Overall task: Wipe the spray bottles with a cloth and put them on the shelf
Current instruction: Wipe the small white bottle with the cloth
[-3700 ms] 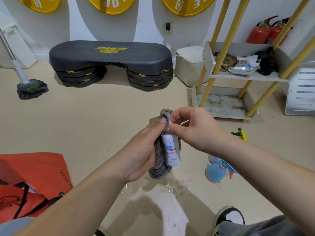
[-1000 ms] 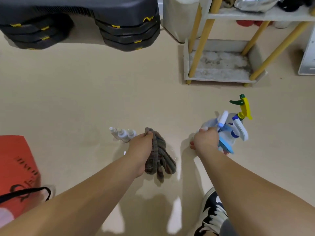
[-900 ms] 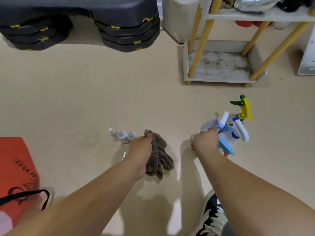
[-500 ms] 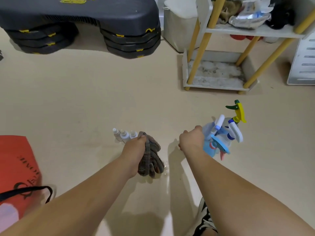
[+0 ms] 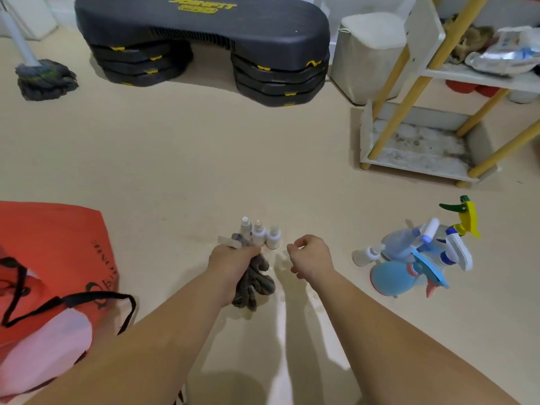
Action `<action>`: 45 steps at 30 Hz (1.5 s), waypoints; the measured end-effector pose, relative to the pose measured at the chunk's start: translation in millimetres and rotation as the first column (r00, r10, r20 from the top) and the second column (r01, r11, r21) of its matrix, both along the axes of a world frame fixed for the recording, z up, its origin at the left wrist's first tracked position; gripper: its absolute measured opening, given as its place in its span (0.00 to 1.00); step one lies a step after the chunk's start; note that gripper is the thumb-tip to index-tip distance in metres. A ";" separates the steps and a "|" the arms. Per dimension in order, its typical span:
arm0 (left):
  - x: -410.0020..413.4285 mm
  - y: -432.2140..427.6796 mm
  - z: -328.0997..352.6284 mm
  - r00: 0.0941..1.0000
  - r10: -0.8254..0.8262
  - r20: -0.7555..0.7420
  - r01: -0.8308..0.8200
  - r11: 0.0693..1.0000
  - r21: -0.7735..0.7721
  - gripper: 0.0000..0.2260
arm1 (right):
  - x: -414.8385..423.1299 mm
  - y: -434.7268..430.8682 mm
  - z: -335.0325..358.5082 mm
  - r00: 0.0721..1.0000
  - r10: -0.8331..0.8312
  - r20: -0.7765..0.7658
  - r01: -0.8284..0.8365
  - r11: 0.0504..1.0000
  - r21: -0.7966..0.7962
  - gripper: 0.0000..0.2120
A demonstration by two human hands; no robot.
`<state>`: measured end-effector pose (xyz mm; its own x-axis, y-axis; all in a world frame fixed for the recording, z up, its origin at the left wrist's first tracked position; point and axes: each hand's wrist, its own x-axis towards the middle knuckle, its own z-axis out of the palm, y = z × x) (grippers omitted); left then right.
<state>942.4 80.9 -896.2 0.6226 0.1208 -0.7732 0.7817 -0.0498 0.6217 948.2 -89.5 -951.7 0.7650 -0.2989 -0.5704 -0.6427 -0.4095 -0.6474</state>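
Note:
My left hand grips a grey-brown cloth that hangs down to the floor. Just beyond it stand three small white spray bottles in a row on the floor. My right hand hovers to their right with loosely curled fingers and holds nothing. A cluster of larger spray bottles, blue and white, one with a yellow and green trigger head, stands on the floor further right. The shelf, white boards on yellow poles, is at the upper right; its bottom board is bare and stained.
A black aerobic step platform lies at the back. A mop rests at the back left. A red bag lies at the left. A white bin stands beside the shelf. The floor under my hands is wet.
My right hand has left the cluster of large bottles and moved left toward the small ones, empty. My left hand with the cloth stays by the small bottles.

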 end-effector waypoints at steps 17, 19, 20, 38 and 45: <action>38.1 5.0 -50.9 0.999 0.051 -0.005 -0.050 0.995 0.088 0.07 | 58.3 33.0 -72.7 0.999 0.043 0.032 -0.041 0.997 -0.060 0.09; 39.1 6.5 -53.9 0.997 0.074 -0.004 -0.073 0.994 0.086 0.05 | 60.0 34.9 -75.7 0.999 0.016 0.050 -0.013 0.998 -0.067 0.05; 38.6 7.6 -53.6 0.996 0.083 -0.016 -0.081 0.993 0.088 0.04 | 59.8 35.5 -76.5 0.998 0.006 0.055 -0.002 0.998 -0.067 0.04; 40.2 6.1 34.4 0.984 0.082 0.157 -0.093 0.993 0.068 0.10 | 38.1 8.4 84.6 0.985 -0.025 0.173 -0.033 0.946 0.323 0.16; 39.6 1.9 158.0 0.937 -0.078 0.339 0.047 0.994 0.098 0.04 | 35.6 -12.2 216.6 0.966 0.117 0.232 -0.206 0.888 0.410 0.12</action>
<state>982.1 82.9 -738.2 0.8562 0.1301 -0.5001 0.5158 -0.1579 0.8420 983.9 -101.7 -735.1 0.8904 0.0775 -0.4485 -0.4341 -0.1515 -0.8881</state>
